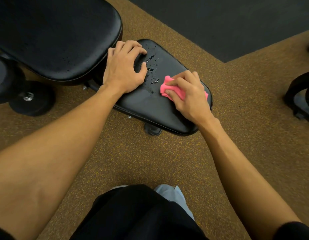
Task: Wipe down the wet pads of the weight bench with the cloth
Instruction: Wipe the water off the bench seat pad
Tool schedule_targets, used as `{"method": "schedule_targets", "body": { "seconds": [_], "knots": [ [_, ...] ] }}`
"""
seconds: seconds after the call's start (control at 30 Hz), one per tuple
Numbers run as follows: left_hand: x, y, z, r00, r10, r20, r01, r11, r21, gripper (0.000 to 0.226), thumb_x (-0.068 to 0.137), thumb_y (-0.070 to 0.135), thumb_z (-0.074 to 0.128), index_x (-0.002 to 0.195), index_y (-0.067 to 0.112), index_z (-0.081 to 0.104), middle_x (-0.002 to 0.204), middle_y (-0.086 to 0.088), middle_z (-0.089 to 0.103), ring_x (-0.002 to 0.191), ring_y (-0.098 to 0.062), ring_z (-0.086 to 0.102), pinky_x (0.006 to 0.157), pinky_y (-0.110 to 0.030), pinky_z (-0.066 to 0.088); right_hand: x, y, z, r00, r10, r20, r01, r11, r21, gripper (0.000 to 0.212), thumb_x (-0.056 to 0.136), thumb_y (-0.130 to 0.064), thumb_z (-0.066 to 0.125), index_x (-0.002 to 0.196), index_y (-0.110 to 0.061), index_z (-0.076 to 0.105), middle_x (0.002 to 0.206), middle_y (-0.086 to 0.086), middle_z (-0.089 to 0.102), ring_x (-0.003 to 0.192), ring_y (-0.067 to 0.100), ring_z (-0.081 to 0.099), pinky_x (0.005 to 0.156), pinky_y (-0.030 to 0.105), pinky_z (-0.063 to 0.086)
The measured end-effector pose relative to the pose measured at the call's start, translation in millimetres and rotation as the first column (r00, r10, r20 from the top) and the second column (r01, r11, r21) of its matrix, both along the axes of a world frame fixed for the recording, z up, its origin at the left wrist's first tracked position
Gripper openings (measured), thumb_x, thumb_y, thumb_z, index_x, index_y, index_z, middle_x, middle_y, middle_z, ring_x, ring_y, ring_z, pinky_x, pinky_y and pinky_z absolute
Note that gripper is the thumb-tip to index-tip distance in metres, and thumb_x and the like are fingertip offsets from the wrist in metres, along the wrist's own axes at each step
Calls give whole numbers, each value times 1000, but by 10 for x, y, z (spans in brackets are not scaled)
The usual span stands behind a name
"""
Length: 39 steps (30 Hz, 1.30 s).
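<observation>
Head view: I see both hands on the seat pad [155, 110], the smaller black pad of the bench. Right hand [189, 97] grips the pink cloth [165, 89], which is bunched under the curled fingers and thumb and pressed flat against the pad near its right edge, about halfway along. The cloth sticks out on the left of the fingers, and a small bit shows at the pad's right edge past the knuckles. Left hand [124, 66] sits at the far left corner of the seat pad with its fingers spread and bent, fingertips and thumb on the surface, nothing held. Water droplets [153, 66] are beaded on the far half of the seat pad, between the two hands, just left of the cloth. The near half of the pad looks matte, with no beads that I can make out. Back pad [55, 35] is up left, just beside the seat pad's far end, with fine droplets speckled across it. A black dumbbell [29, 97] lies on the speckled brown floor [133, 153] below the back pad. A dark mat [236, 23] covers the top right. Black trousers [141, 213] and a light shoe [174, 196] show at bottom centre.
</observation>
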<state>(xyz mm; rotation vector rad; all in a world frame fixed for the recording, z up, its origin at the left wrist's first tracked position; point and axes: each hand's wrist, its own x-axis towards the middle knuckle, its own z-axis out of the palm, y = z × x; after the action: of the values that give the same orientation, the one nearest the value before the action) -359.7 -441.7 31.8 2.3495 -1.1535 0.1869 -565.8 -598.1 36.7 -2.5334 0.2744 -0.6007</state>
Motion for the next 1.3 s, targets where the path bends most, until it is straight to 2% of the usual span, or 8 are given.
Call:
{"method": "schedule_targets", "body": {
  "seconds": [0.13,0.33,0.53,0.73,0.93,1.03,1.17,1.3],
  "knots": [
    [-11,-4,-7,1000,0,-2,0,1000,6,34,96,43,56,125,29,67,135,12,60,126,-19,51,104,-39,39,229,82,-37,979,-202,14,202,979,40,17,99,-26,76,106,-10,76,110,7,62,105,25,53,98,11,30],
    [-23,-4,-6,1000,-4,-6,4,1000,10,35,96,43,56,126,29,68,136,12,60,126,-19,52,104,-39,38,110,156,-3,1000,25,-14,-25,1000,8,19,101,-25,76,110,-9,77,109,9,62,103,25,54,100,12,31],
    [-15,-1,16,1000,-4,-8,4,1000,23,36,97,44,55,127,29,67,137,12,59,126,-20,51,104,-40,38,319,194,-31,972,-235,19,234,971,42,17,99,-24,75,105,-8,75,108,8,60,104,25,53,96,12,32],
    [-20,23,4,999,-25,-35,25,1000,10,37,97,43,56,128,27,69,137,10,60,127,-20,51,105,-40,38,138,346,-44,1000,-3,4,3,1000,27,20,101,-27,75,108,-8,76,106,7,61,100,23,52,94,16,36],
    [74,72,36,988,-88,-124,91,996,13,40,96,40,61,132,24,69,143,7,60,135,-20,49,111,-37,34,294,251,-56,972,-233,28,233,972,15,16,99,-24,75,104,-9,77,105,7,61,101,25,51,94,21,38],
    [109,136,48,987,-94,-133,98,995,18,38,97,36,61,131,22,70,145,6,61,137,-22,49,112,-40,35,392,421,-34,992,-127,18,127,992,19,17,100,-24,75,108,-9,76,106,7,61,101,25,52,94,18,37],
    [132,245,14,991,-57,-123,58,998,7,36,98,39,61,129,24,71,145,7,61,136,-21,49,108,-41,37,134,393,-10,998,63,2,-63,997,-34,22,103,-30,74,110,-8,76,107,8,62,98,27,52,92,31,44],
    [123,263,-33,991,-31,-132,26,999,-43,34,97,40,61,126,25,71,141,8,62,134,-19,51,108,-38,39,121,176,-25,994,-108,9,108,993,-44,23,101,-32,75,109,-11,77,104,7,62,99,27,51,94,30,41]
  ]
}}
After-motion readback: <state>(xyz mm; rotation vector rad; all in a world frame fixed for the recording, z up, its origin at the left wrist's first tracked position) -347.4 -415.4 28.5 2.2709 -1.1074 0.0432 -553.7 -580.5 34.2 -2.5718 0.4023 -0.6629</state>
